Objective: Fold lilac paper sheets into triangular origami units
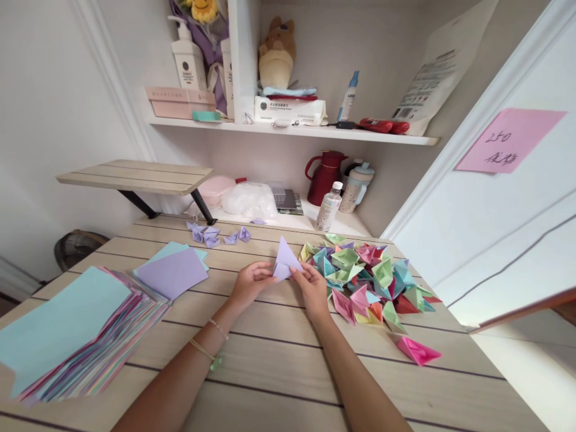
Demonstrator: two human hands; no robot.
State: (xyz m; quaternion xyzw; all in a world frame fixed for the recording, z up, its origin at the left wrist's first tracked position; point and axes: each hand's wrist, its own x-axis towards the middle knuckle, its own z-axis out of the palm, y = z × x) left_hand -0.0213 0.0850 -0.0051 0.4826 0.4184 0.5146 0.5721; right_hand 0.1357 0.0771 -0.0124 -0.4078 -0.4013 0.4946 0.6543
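Pinching the folded lilac paper by its lower corners, the two hands face each other over the counter. The left hand grips one corner between thumb and fingers; the right hand grips the opposite one, thumb on the near face. The paper stands between them, its point away from the person; whether its lower edge touches the counter, I cannot tell.

Just right of the right hand lies a heap of folded paper boats in green, pink, blue, red and yellow, with a bright pink boat at its near edge. Beyond the left hand sit a few small lilac boats. Left of that hand are a purple sheet over light blue paper and, farther left, a thick paper stack topped in pale blue.

Past the right hand stand a labelled clear bottle and a red jug. On the shelf above both hands, a wipes pack and a white pump bottle carry small printed labels, and a white pouch shows a barcode. Well right of the right hand, a pink note reads "250" above handwritten characters.
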